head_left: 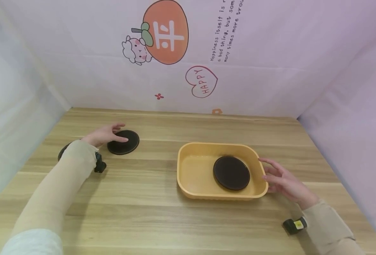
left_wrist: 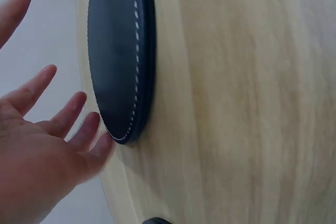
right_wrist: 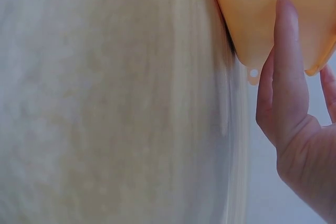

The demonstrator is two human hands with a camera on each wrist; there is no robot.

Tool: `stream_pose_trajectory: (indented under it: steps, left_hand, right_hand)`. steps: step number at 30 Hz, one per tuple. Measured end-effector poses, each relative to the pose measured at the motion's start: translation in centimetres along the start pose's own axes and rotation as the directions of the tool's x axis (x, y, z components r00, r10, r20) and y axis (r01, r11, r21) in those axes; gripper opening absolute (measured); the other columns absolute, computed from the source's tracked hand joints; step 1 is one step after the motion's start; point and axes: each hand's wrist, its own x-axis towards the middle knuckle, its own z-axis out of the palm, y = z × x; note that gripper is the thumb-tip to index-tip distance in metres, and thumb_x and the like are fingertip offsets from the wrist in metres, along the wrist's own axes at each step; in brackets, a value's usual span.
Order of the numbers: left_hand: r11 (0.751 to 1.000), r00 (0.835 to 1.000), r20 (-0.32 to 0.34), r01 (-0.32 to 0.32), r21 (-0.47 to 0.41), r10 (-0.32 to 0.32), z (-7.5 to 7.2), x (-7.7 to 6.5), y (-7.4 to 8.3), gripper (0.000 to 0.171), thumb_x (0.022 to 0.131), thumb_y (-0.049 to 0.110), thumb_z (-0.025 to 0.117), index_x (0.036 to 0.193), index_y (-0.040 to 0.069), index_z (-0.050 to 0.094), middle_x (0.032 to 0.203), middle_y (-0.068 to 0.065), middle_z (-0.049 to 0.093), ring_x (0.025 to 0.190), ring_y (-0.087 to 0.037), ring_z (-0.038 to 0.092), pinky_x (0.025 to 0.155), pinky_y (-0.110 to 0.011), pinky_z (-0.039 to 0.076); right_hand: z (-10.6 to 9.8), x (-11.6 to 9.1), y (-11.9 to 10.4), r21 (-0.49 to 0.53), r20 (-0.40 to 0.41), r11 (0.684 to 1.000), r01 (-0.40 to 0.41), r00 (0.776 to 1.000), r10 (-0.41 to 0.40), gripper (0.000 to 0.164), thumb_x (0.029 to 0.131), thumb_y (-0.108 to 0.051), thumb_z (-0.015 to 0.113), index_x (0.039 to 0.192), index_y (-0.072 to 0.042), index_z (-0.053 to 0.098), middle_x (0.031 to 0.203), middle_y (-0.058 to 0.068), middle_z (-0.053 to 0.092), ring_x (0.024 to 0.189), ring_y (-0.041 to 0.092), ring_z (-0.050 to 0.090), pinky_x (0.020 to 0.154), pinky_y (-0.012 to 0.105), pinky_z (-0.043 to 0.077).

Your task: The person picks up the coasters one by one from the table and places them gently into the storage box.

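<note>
A round black leather coaster (head_left: 128,146) lies flat on the table at the left. My left hand (head_left: 102,136) hovers at its left edge, thumb reaching over its top and fingers spread. White stitching runs along the rim of this coaster (left_wrist: 116,61) in the left wrist view, with the fingertips right by its edge. On the right stands a yellow plastic bin (head_left: 218,196) holding another black coaster (head_left: 231,173). My right hand (head_left: 285,182) touches the bin's right end, its fingers extended along the outer wall (right_wrist: 249,19) in the right wrist view.
Another dark round piece (head_left: 62,151) shows partly from beneath my left forearm. White cloth walls (head_left: 267,81) with printed drawings enclose the wooden table (head_left: 136,216) at the back and both sides. A black wrist-camera mount (head_left: 294,225) hangs by the right wrist.
</note>
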Motion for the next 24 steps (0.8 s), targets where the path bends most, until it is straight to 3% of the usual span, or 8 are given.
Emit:
stream_pose_trajectory:
  steps: [9, 17, 24]
  left_hand:
    - [0.993, 1.0, 0.025, -0.005, 0.115, 0.002, 0.1, 0.5, -0.8, 0.088, 0.085, 0.019, 0.071, 0.148, -0.006, 0.014, 0.148, -0.035, 0.017, 0.135, -0.05, 0.019, 0.109, -0.06, 0.025]
    - [0.952, 0.999, -0.011, -0.031, 0.305, 0.037, 0.5, 0.2, -0.3, 0.099, 0.073, 0.031, 0.082, 0.147, 0.0, 0.024, 0.143, -0.038, 0.019, 0.123, -0.053, 0.03, 0.098, -0.063, 0.035]
    - [0.934, 1.0, -0.007, 0.021, 0.358, -0.02, 1.2, 0.4, 0.2, 0.096, 0.076, 0.025, 0.08, 0.148, 0.002, 0.022, 0.145, -0.036, 0.013, 0.126, -0.054, 0.023, 0.098, -0.066, 0.034]
  right_hand:
    - [0.1, 0.1, 0.0, 0.003, 0.008, 1.0, 0.006, 1.0, -0.007, 0.054, 0.097, 0.007, 0.038, 0.138, -0.026, 0.037, 0.125, -0.004, 0.056, 0.105, 0.018, 0.062, 0.078, 0.042, 0.057]
    - [-0.1, 0.2, -0.3, 0.003, 0.005, 1.0, 0.005, 1.0, -0.005, 0.053, 0.096, 0.007, 0.039, 0.138, -0.025, 0.036, 0.123, -0.002, 0.056, 0.104, 0.019, 0.062, 0.078, 0.042, 0.057]
    - [-0.2, 0.0, -0.3, -0.021, 0.002, 1.0, -0.004, 1.0, 0.004, 0.053, 0.096, 0.008, 0.039, 0.137, -0.026, 0.037, 0.123, -0.004, 0.056, 0.101, 0.019, 0.063, 0.076, 0.041, 0.058]
